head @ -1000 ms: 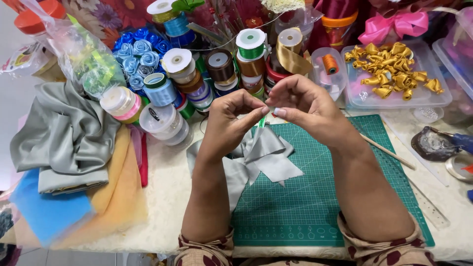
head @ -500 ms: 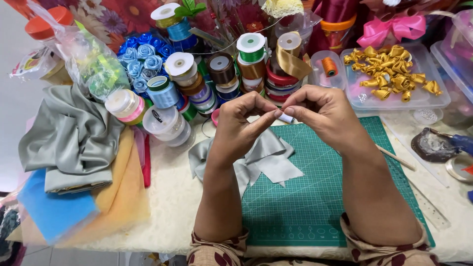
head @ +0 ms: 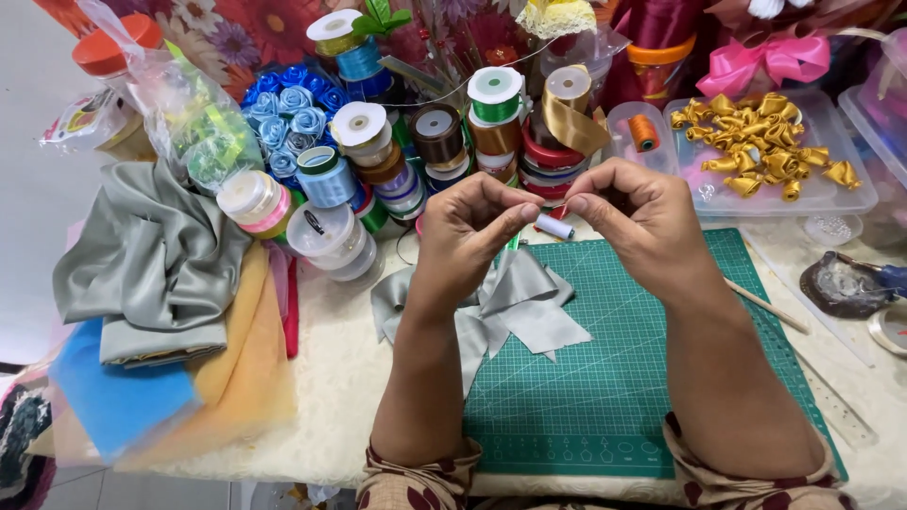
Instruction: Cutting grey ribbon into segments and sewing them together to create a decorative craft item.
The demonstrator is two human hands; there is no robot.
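The left hand (head: 468, 222) and right hand (head: 633, 212), fingertips pinched nearly together on something too small to tell, have risen slightly since a moment ago. The grey ribbon bow (head: 501, 307) lies just below them on the green cutting mat (head: 624, 378), whose near half is open; ribbon spools (head: 444, 142) crowd the far edge.

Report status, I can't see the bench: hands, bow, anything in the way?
Both hands, left and right, raised, fingertips pinched together. Grey ribbon bow lies below on green mat. White thread spool just behind.
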